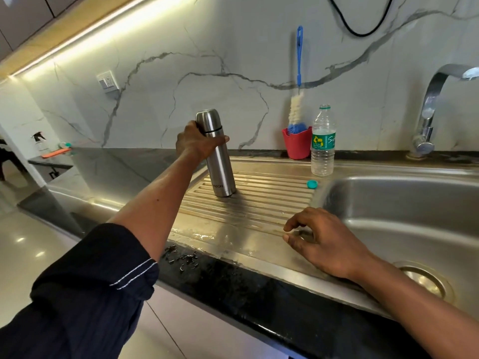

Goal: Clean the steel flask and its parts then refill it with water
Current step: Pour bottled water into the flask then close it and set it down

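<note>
- My left hand (195,143) is wrapped round the upper part of the steel flask (219,161), with the thumb on the right side just below the cap seam and the fingers curled behind it.
- The flask is a slim cylinder of brushed steel with a domed steel cap in place, a thin black ring where cap meets body, and small dark lettering near the foot.
- It stands with its base on the ribbed drainboard (259,203), toward the left back part, and leans slightly, its top to the left.
- My right hand (326,244) holds nothing. Its fingers are loosely bent and spread over the front ribs of the drainboard; I cannot tell whether the fingertips touch the metal.
- The sink basin (414,216) opens just right of the drainboard, with its drain (425,278) near the front and the tap (430,107) at the back rim.
- Behind the flask and to its right, against the marble wall, stand a red cup (296,145) holding a blue-handled bottle brush (298,99) and, just beside it, an uncapped plastic water bottle (323,146).
- A teal bottle cap (312,183) lies on the drainboard near the basin's edge.
- Bare ribs lie between the flask and my right hand.
- The black counter edge (233,286) runs along the front, wet with droplets.
- Dark countertop stretches left of the flask.
</note>
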